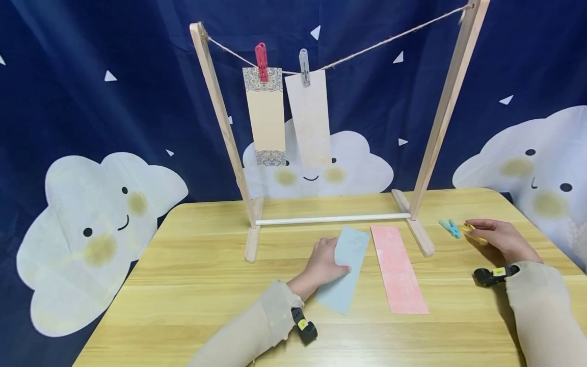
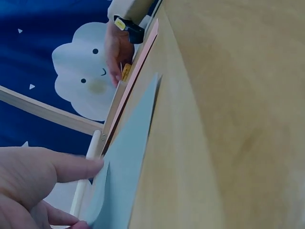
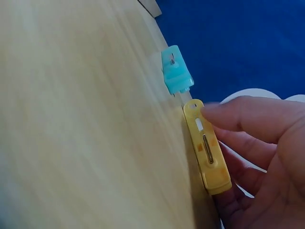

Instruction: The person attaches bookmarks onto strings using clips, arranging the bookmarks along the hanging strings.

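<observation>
My left hand (image 1: 323, 261) grips the long edge of a light blue paper card (image 1: 355, 257) lying on the table. In the left wrist view, thumb and fingers lie on either side of that edge, and the card (image 2: 126, 148) bends up there. At the table's right, my right hand (image 1: 504, 239) pinches a yellow clothespin (image 3: 208, 148), the thumb at one end and the other fingers partly hidden behind it. Just beyond it lies a teal clothespin (image 3: 176, 71), untouched. A pink paper card (image 1: 399, 270) lies flat to the right of the blue one.
Behind the cards stands a wooden frame (image 1: 445, 107) with a sagging string (image 1: 367, 52) between its posts. From the string hang a cream patterned card (image 1: 266, 117) on a red clothespin (image 1: 261, 61) and a whitish card (image 1: 309, 122) on a grey clothespin (image 1: 304, 66).
</observation>
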